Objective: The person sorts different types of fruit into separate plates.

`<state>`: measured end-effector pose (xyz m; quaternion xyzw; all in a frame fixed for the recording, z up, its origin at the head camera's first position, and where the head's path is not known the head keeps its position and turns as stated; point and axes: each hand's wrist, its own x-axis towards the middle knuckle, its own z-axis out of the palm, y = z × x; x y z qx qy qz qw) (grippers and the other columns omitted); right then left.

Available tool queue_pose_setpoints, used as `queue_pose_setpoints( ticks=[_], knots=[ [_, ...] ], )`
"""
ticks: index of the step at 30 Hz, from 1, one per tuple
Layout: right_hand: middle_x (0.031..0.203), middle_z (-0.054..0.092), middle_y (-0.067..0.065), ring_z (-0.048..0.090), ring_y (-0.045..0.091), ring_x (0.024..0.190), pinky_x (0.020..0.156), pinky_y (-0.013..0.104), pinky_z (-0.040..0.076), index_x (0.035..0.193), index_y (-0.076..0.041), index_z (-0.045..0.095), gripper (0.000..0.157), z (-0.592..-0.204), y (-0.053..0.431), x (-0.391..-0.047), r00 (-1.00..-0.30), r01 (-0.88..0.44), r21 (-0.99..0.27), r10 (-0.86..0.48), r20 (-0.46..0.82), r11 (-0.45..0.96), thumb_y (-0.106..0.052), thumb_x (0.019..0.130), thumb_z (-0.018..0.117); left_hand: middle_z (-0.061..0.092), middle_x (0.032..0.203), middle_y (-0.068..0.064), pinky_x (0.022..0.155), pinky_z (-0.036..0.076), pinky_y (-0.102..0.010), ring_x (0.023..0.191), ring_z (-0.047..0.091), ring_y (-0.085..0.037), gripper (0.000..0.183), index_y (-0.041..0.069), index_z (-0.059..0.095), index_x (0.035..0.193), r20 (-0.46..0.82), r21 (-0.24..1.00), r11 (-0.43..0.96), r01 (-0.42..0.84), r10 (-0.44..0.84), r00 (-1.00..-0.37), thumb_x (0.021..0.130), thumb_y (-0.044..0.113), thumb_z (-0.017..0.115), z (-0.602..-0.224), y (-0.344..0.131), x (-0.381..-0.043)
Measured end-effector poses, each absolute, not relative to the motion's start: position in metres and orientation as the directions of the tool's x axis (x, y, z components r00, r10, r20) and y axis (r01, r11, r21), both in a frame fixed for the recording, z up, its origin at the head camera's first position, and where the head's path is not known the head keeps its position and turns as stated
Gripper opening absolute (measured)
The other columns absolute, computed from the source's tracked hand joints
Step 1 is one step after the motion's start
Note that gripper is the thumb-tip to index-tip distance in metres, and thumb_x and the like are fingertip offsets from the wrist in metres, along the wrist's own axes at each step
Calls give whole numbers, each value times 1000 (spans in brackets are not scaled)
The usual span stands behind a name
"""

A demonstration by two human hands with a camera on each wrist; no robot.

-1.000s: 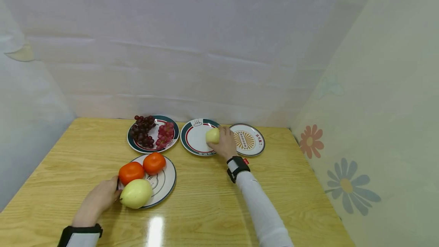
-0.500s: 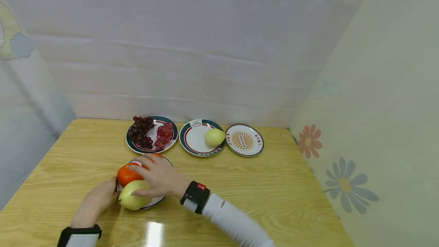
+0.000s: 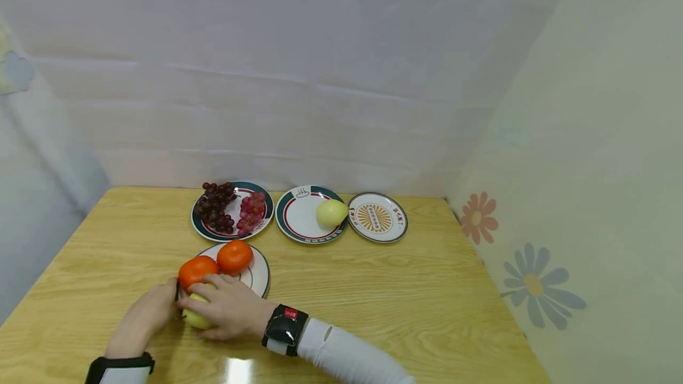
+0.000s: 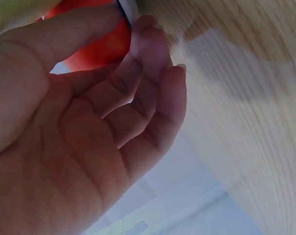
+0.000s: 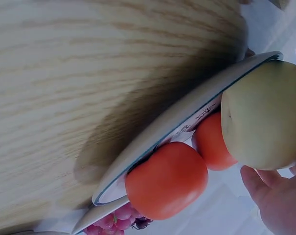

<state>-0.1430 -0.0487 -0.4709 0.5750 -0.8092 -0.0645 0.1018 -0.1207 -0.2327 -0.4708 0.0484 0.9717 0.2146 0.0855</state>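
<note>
In the head view, my left hand [image 3: 146, 319] pinches the left rim of a white plate [image 3: 261, 274], thumb at the rim and fingers curled beneath. Two orange-red tomatoes [image 3: 235, 257] sit on this plate. My right hand [image 3: 229, 308] reaches across from the right and grips a yellow-green pear [image 3: 196, 316] at the plate's near left side, hiding much of it. The right wrist view shows the pear [image 5: 265, 117] beside the tomatoes, fingers against its side. Left wrist view: the thumb [image 4: 74, 34] meets the dark-edged rim.
Behind stands a green-rimmed plate [image 3: 200, 230] with dark grapes [image 3: 216, 209] and pink grapes [image 3: 251, 213]. Another green-rimmed plate [image 3: 299, 218] bears a second pear [image 3: 331, 214]. A smaller plate with a sunburst print [image 3: 392, 230] sits to its right. White cloth [image 3: 341, 105] hangs behind the table.
My right hand has let go of the pear on the middle back plate. It has swung left and toward me onto the near plate's pear. The left hand stays at the rim.
</note>
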Motion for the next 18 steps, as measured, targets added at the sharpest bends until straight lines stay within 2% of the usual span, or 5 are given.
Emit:
queue_pose_setpoints(
  ticks=[5,8,10,14,18],
  knots=[
    [137,42,-6,37,12,120,101,23,39,138,-27,38,74,-462,-43,-147,-314,-926,197,-946,75,323,-58,76,64,62,77,-19,55,45,-40,67,56,-23,21,-12,53,95,-144,411,910,60,130,-981,81,2,61,-473,-234,-120],
    [131,49,-4,44,12,113,98,22,41,133,-24,45,70,-454,-36,-159,-320,-910,203,-923,215,362,-59,75,64,64,88,-29,63,51,-46,75,61,-27,31,-17,51,102,-202,398,917,32,122,-972,83,4,63,-474,-236,-121],
    [128,52,-2,46,14,111,96,24,43,129,-21,49,70,-446,-27,-174,-349,-888,182,-876,332,423,-58,72,66,62,95,-32,69,51,-49,80,62,-30,36,-19,49,107,-238,395,919,10,112,-965,83,5,63,-474,-236,-122],
    [127,52,3,47,19,111,90,27,48,126,-17,51,71,-436,2,-220,-513,-787,67,-710,482,614,-50,68,74,58,106,-37,78,49,-53,89,61,-36,42,-21,46,114,-268,391,920,-17,96,-959,85,6,61,-474,-233,-123],
    [129,50,7,46,23,114,96,33,46,130,-12,46,75,-448,37,-263,-687,-621,31,-563,459,783,-46,71,76,58,106,-37,79,49,-54,91,61,-38,43,-21,45,115,-258,392,920,-16,94,-962,85,6,61,-475,-231,-124]
  ],
)
